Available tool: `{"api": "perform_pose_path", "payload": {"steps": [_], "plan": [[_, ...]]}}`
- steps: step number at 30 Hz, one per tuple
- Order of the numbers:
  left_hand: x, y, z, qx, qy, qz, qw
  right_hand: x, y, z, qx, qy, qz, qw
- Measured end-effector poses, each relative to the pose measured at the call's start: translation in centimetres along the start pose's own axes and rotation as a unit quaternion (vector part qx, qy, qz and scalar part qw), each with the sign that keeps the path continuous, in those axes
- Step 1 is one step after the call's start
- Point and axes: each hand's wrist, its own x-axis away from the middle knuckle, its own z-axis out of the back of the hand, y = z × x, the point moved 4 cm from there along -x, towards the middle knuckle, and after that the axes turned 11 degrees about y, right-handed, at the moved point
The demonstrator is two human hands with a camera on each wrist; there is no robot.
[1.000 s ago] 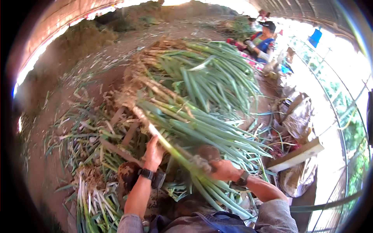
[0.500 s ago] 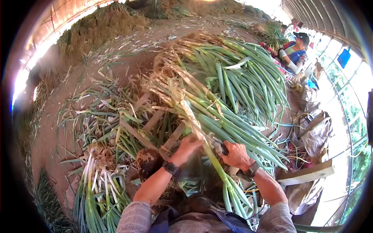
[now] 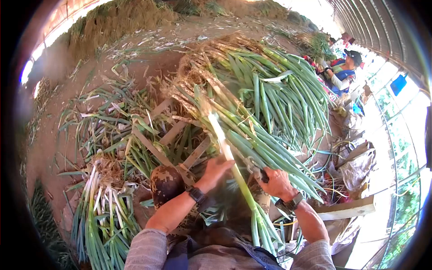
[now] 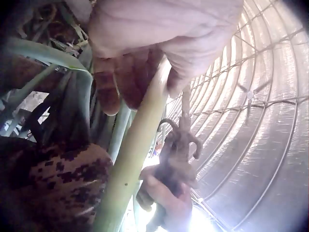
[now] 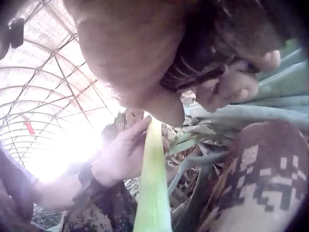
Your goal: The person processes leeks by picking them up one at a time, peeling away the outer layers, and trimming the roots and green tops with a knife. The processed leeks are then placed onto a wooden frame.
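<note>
A long green onion slants across the lap in the head view, white shaft upward and leaves toward the body. My left hand grips its shaft; in the left wrist view that hand has thumb and fingers around the pale stalk. Just right of the stalk, my right hand holds a small tool by a dark handle. Two curved prongs of the tool show above the right hand. The right wrist view shows fingers of the right hand curled around the handle.
A large onion pile lies ahead, roots to the left. A bunch with white stems lies at lower left, near loose leaf scraps. A person in a cap sits at upper right. A pale board is at right.
The right hand has come up from the leaf end to beside the shaft. The left hand has shifted right with the onion, which now stands steeper and shows a whiter shaft. The head view has shifted.
</note>
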Motion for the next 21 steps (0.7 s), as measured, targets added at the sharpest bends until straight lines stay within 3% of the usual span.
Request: {"api": "perform_pose_path", "payload": {"steps": [2, 3, 7, 12, 18, 21], "plan": [[0.0, 0.0, 0.3, 0.0, 0.006, -0.007, 1.0, 0.7, -0.1, -0.3, 0.017, -0.065, 0.011, 0.998], [0.0, 0.1, 0.5, -0.004, 0.01, -0.015, 1.0, 0.9, -0.5, 0.0, -0.016, 0.018, 0.035, 0.999], [-0.3, -0.1, 0.7, 0.004, 0.029, -0.052, 0.998, 1.6, -0.3, 0.0, 0.003, 0.053, 0.077, 0.996], [-0.5, 0.0, 0.5, 0.014, 0.018, -0.01, 1.0, 0.1, -1.3, 0.4, -0.01, 0.005, 0.019, 1.0], [-0.4, 0.4, 0.7, 0.129, -0.065, -0.014, 0.989, -3.9, -2.8, 0.4, -0.044, 0.086, 0.077, 0.992], [-1.1, -0.3, 1.4, 0.146, -0.082, -0.016, 0.986, -5.4, -3.9, 1.3, -0.008, 0.073, 0.078, 0.994]]}}
